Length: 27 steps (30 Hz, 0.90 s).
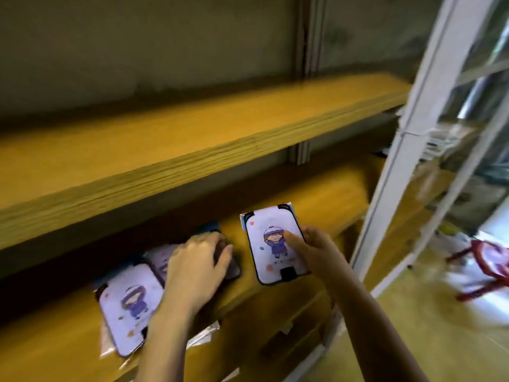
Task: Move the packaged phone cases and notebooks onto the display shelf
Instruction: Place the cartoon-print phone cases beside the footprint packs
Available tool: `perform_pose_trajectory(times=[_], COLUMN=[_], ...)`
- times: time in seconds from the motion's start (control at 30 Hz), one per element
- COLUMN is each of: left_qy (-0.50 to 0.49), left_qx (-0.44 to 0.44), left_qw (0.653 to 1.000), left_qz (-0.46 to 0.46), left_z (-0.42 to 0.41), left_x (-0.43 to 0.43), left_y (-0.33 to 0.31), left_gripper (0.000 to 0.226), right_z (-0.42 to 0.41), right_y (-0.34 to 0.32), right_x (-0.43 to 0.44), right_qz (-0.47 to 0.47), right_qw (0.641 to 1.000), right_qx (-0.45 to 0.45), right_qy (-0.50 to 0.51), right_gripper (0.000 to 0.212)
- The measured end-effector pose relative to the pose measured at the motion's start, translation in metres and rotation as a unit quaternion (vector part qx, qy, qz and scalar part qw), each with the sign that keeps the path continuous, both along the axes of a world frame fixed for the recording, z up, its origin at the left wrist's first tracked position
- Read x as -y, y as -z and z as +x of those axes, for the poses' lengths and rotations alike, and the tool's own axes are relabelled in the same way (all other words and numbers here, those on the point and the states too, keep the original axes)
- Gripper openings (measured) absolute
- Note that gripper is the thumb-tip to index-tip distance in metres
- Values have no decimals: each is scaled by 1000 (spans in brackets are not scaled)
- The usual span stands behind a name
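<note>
A white packaged phone case (271,244) with a cartoon figure in a purple coat is held over the lower wooden shelf board (325,208) by my right hand (314,249), thumb on its face. My left hand (197,264) rests palm down on a darker packaged case (230,260) lying on that shelf. Just left of it lies another white cartoon case (128,307) in clear wrap, partly overlapped by a purple-toned one (159,259). The picture is blurred by motion.
An upper wooden shelf board (192,139) overhangs the lower one. A white metal upright (407,139) bounds the shelf on the right. Beyond it, a red stool (487,260) stands on the pale floor.
</note>
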<state>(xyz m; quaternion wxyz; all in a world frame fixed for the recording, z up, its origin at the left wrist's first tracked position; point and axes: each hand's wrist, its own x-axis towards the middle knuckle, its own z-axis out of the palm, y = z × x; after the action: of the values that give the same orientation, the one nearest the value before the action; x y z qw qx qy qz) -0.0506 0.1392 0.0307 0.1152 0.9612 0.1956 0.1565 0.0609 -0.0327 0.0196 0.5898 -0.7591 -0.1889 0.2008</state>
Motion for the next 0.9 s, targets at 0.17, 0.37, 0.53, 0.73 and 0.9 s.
perform_pose_trajectory(times=[0.17,0.37,0.53,0.73,0.9], left_qy=[95,151,174,193,200], left_qx=[-31,-45,-53,-44,-53], left_qw=[995,987,982,979,978], left_qz=[-17,-34,-59,-47,-41], left_z=[54,123,176,245,285], left_x=[60,148,228,309,336], left_y=[-1,-2,-1,3,-1], left_gripper=[36,36,34,38,35], right_z=[23,60,110,176,216], right_y=[-1,-7,-12,-6,-7], right_x=[73,171,248,335,371], right_qz=[21,20,47,53,63], right_qw=[992,975,968,968,970], right_qx=[-50,-35,-46,-48,-55], right_qy=[117,218,242,241,227], right_gripper=[23,22,26,30,30])
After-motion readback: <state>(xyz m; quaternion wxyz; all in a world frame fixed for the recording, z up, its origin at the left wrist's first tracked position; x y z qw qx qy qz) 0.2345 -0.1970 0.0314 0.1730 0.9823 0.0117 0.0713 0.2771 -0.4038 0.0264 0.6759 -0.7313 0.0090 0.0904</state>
